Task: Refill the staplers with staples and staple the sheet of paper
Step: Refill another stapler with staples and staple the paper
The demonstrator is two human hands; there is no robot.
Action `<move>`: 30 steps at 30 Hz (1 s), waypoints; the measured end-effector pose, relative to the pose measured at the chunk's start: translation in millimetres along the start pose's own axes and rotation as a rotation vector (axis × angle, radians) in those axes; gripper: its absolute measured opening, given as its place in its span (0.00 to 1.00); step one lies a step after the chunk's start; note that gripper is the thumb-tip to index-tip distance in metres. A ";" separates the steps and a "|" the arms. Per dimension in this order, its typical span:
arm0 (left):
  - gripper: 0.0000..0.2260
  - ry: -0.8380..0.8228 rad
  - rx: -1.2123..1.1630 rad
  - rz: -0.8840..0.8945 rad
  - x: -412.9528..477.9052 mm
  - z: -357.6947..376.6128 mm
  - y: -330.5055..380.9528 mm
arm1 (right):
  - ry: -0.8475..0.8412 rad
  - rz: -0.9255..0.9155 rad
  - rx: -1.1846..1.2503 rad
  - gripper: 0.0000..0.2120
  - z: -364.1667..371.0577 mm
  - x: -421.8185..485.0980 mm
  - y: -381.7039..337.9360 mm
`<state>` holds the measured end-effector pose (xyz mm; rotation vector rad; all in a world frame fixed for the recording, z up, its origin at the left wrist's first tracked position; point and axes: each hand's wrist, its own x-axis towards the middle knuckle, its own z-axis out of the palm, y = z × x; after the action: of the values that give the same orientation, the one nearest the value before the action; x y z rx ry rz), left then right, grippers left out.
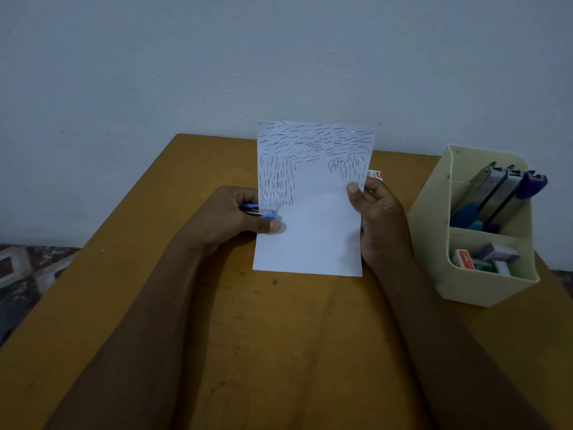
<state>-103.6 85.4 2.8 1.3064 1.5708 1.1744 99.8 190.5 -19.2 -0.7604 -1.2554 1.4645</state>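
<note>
A white sheet of paper (pixel 313 218) stands upright over the middle of the wooden table (pixel 248 336), its upper half covered with rows of staples. My left hand (pixel 229 218) grips a small blue stapler (pixel 260 211) whose jaws sit on the sheet's left edge, with the thumb on top. My right hand (pixel 375 212) pinches the sheet's right edge, thumb on the front side. Most of the stapler is hidden inside the left hand.
A cream organiser box (pixel 483 283) stands at the right with several staplers (pixel 502 193) upright in its back compartment and small staple boxes (pixel 483 259) in the front one. A red-and-white staple box (pixel 375 174) peeks out behind the sheet. A wall rises behind the table.
</note>
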 end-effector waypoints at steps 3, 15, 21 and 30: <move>0.15 0.013 -0.010 0.008 0.1 0.5 -0.7 | -0.002 0.003 0.006 0.09 0.2 0.0 0.0; 0.15 0.082 -0.019 0.064 3.2 7.6 -3.8 | -0.007 0.009 -0.014 0.09 0.7 -0.7 -0.6; 0.15 0.124 -0.008 0.103 3.6 10.0 -6.5 | -0.020 0.009 0.002 0.08 2.0 -2.1 -1.0; 0.14 0.119 -0.054 0.120 3.6 10.6 -6.2 | -0.013 0.016 0.026 0.09 1.2 -1.8 -1.6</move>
<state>-96.0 90.5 -6.2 1.3321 1.5509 1.3815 99.6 188.4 -17.6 -0.7466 -1.2401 1.4984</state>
